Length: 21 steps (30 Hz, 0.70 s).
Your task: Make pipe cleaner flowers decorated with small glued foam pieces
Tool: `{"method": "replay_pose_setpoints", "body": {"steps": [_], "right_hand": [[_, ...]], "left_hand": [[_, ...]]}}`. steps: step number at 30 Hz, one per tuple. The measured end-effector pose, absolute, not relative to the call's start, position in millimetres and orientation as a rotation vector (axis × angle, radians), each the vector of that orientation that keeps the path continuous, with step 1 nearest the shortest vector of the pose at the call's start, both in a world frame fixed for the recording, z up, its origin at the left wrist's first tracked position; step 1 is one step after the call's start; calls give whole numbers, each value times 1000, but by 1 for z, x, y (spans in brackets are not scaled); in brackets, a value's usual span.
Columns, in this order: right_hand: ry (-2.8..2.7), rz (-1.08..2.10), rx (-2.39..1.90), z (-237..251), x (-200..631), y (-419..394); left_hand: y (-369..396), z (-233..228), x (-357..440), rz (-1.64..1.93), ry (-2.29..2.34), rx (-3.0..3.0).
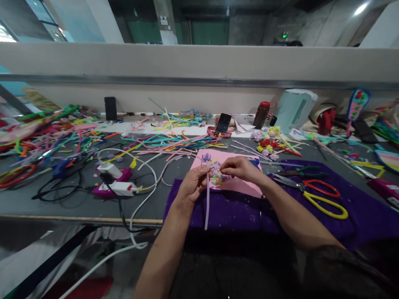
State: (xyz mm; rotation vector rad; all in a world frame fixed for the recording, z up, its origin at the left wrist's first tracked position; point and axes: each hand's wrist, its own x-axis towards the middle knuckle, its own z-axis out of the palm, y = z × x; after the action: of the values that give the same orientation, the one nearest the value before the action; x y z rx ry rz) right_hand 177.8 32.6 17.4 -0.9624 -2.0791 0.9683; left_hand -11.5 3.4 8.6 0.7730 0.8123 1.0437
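Observation:
My left hand [192, 182] pinches a lilac pipe-cleaner flower [206, 158] between thumb and fingers. Its petals stick up above the fingertips and a long pale lilac stem [207, 207] hangs straight down below. Close by on its right, my right hand [242, 168] has thumb and fingers drawn together; whatever they hold is too small to make out. Small pastel pieces [216, 177] in yellow, mint and lilac lie between and beneath the hands, on a pink sheet [243, 189]. Under the sheet spreads a purple cloth [230, 211].
Scissors [324, 197] with red and yellow handles and dark-handled pliers [307, 171] lie at right. Pipe cleaners [174, 145] and finished flowers [266, 143] fill the back. A power strip [115, 185] with white cables sits left; a bottle [262, 115] and kettle [294, 110] stand behind.

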Motion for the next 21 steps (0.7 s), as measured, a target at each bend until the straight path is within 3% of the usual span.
{"method": "replay_pose_setpoints", "body": {"steps": [4, 10, 15, 18, 21], "right_hand": [[-2195, 485, -1066, 6, 160, 25], [-2324, 539, -910, 0, 153, 30], [-2228, 360, -1154, 5, 172, 40], [-2225, 486, -1058, 4, 175, 38], [-2207, 810, -815, 2, 164, 30]], "left_hand": [[3, 9, -11, 1020, 774, 802], [5, 5, -13, 1029, 747, 857], [5, 6, -15, 1112, 747, 769], [5, 7, -14, 1105, 743, 765], [4, 6, -13, 1065, 714, 811]]}}
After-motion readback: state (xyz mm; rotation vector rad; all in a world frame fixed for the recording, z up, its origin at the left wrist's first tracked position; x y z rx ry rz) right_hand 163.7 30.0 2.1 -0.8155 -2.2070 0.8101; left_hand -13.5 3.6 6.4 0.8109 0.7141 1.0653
